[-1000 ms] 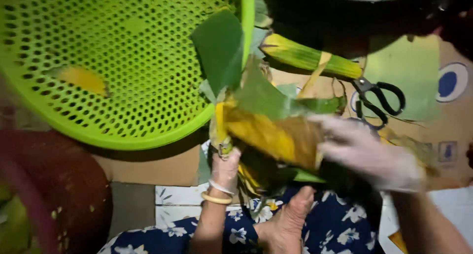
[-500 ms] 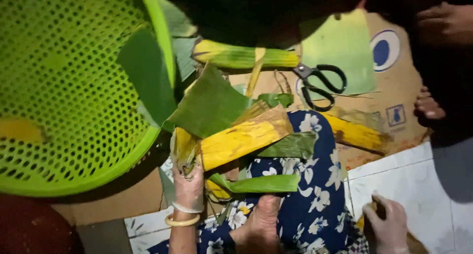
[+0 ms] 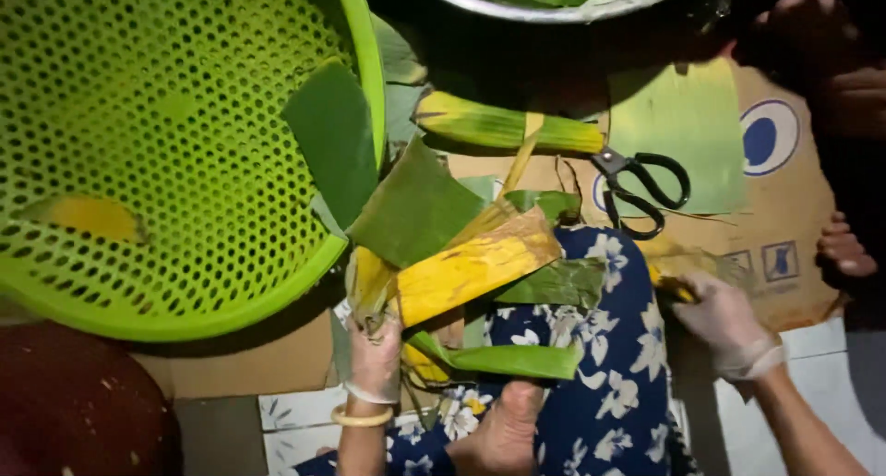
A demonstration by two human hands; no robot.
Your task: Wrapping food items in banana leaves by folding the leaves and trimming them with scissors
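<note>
My gloved left hand (image 3: 374, 363) grips the base of a bunch of banana leaves (image 3: 443, 245), green and yellowed, fanned out over my lap in blue flowered cloth (image 3: 609, 384). My gloved right hand (image 3: 724, 324) is out to the right on the cardboard (image 3: 803, 245), closed on a yellowish leaf piece (image 3: 678, 268). Black scissors (image 3: 641, 190) lie beyond, beside a rolled green-yellow leaf bundle (image 3: 508, 125). A bare foot (image 3: 503, 430) shows at the bottom between my arms.
A large green perforated basket (image 3: 166, 153) fills the left, with leaf pieces in it. A metal bowl rim (image 3: 544, 5) is at the top. Another person's hand (image 3: 844, 250) rests at the right edge. A dark red round object (image 3: 74, 411) sits bottom left.
My right hand left the leaf bunch, dropped low, and now reaches out right to a leaf piece on the cardboard. The left hand keeps holding the bunch. The view shifted right.
</note>
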